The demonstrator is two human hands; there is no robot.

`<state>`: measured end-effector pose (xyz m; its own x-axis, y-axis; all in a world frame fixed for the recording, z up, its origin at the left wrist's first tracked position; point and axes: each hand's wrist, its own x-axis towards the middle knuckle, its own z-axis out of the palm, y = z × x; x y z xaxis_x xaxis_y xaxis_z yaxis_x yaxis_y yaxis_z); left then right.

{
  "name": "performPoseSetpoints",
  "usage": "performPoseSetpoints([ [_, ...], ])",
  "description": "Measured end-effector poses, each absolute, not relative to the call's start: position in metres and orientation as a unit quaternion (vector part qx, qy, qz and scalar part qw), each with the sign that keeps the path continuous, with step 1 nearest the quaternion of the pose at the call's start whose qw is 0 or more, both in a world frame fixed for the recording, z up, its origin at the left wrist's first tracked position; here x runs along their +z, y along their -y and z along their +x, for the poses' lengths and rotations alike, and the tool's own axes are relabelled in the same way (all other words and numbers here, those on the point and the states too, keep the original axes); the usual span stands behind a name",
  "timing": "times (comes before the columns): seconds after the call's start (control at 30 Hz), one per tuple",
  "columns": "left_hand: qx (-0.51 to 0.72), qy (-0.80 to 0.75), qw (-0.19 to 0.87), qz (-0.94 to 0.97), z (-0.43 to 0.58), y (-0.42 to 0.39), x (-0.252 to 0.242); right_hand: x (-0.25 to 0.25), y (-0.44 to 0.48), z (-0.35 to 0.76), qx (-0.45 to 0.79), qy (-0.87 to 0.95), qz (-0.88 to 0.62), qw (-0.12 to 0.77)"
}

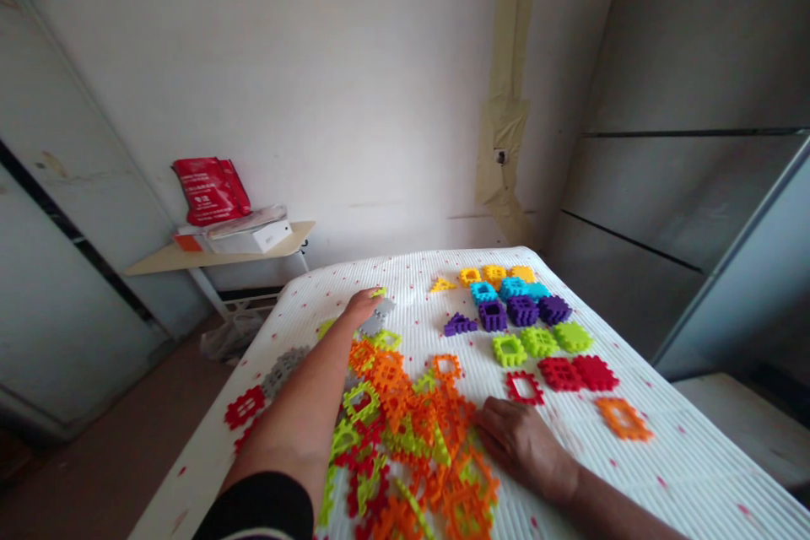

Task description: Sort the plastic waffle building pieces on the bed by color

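My left hand (363,304) stretches to the far left of the table, its fingers closed on a small lime-green interlocking plastic piece (379,292). Grey pieces (378,318) lie just under and beside that hand. Closer in, my right hand (522,443) rests on the cloth with fingers curled at the right edge of a loose pile of orange pieces (389,380), with lime and red ones mixed in. Its fingertips are partly hidden, so what they hold, if anything, is unclear. A red square frame (525,388) lies just beyond it.
Rows sorted by colour stand at the right: yellow (494,272), blue (484,292), purple (522,310), lime (538,342) and red stacks (559,373). An orange frame (623,418) lies nearer. Grey (286,367) and red (244,407) pieces sit left of my left forearm.
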<state>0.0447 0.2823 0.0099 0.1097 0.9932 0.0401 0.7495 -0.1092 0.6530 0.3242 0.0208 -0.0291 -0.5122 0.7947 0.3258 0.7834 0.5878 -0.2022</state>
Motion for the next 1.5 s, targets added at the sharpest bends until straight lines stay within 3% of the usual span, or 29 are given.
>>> performPoseSetpoints([
  [0.33, 0.129, -0.626, 0.157, 0.753, 0.060, -0.268, 0.009, -0.024, -0.021, 0.323, 0.027, 0.869, -0.457, 0.186],
  [0.67, 0.130, -0.675, 0.085, 0.721, 0.078, -0.244, -0.002, -0.021, -0.021, 0.322, 0.030, 0.869, -0.452, 0.200],
  [1.23, 0.192, -0.623, 0.253, 0.715, 0.063, -0.249, 0.005, -0.023, -0.021, 0.323, 0.019, 0.872, -0.449, 0.194],
  [1.5, 0.115, -0.549, 0.359, 0.746, 0.046, -0.215, 0.025, -0.020, -0.021, 0.321, 0.017, 0.869, -0.444, 0.219],
])
